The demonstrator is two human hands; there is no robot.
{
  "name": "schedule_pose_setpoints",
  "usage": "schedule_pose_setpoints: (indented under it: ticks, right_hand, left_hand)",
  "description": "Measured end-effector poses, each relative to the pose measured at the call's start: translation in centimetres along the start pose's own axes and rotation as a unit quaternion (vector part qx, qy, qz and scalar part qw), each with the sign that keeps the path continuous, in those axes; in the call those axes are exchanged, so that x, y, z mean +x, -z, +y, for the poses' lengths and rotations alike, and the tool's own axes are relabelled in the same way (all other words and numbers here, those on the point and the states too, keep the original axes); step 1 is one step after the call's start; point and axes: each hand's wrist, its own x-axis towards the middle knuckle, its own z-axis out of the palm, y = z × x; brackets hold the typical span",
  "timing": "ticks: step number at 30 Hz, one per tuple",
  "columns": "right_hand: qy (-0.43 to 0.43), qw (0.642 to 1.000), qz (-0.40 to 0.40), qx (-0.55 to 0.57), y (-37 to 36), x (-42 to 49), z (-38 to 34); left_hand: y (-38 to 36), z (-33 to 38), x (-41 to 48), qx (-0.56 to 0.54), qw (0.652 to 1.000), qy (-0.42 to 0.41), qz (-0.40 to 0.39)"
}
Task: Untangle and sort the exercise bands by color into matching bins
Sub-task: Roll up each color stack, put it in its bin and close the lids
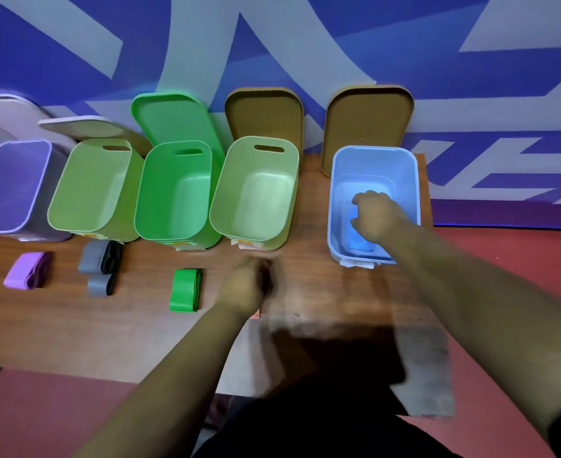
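My right hand (pixel 376 214) reaches down inside the light blue bin (pixel 404 180) at the right, its fingers curled onto a blue band (pixel 360 238) lying on the bin's floor. My left hand (pixel 247 285) is blurred, low over the wooden table (pixel 322 292) in front of the pale green bin (pixel 256 186); its fingers look curled, with a dark shape beside them that I cannot identify. On the table lie a folded green band (pixel 186 289), a grey and black bundle of bands (pixel 100 266) and a purple band (pixel 28 271).
A purple bin (pixel 15 186), a second pale green bin (pixel 91 186) and a bright green bin (pixel 173 193) stand in a row at the table's back. Lids lean against the blue patterned wall behind them. Red floor surrounds the table.
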Motion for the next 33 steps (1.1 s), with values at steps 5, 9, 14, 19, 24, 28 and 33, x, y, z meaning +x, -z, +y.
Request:
schedule_pose_setpoints:
  ticks: [5, 9, 14, 19, 24, 28, 33]
  right_hand:
    - [0.055, 0.988, 0.092, 0.109, 0.8, -3.0, -2.4]
    - [0.146, 0.96, 0.195, 0.137, 1.3, -6.8, -5.9]
    - [0.155, 0.935, 0.227, 0.225, 0.8, -10.2, -9.2]
    - [0.204, 0.951, 0.032, 0.231, -1.3, -11.5, -11.5]
    - [0.199, 0.954, -0.016, 0.226, -1.3, -12.3, -12.8]
    - [0.152, 0.924, -0.025, 0.349, 0.6, -12.6, -13.8]
    - [0.137, 0.902, -0.052, 0.407, 2.0, -12.2, -15.8]
  left_hand:
    - [-1.2, -2.3, 1.1, 0.094, 0.995, -0.023, 0.006]
    - [-1.5, -3.5, 2.0, 0.148, 0.989, -0.023, 0.016]
    - [-0.5, -3.1, 1.2, 0.151, 0.987, -0.051, -0.007]
    - [3.4, -1.6, -1.4, -0.17, 0.985, -0.003, -0.024]
    - [8.0, 0.4, -4.1, -0.457, 0.887, -0.021, -0.068]
    - [9.6, 0.9, -5.2, -0.548, 0.834, 0.003, -0.067]
    - [10.1, -0.1, -5.6, -0.628, 0.776, 0.048, -0.027]
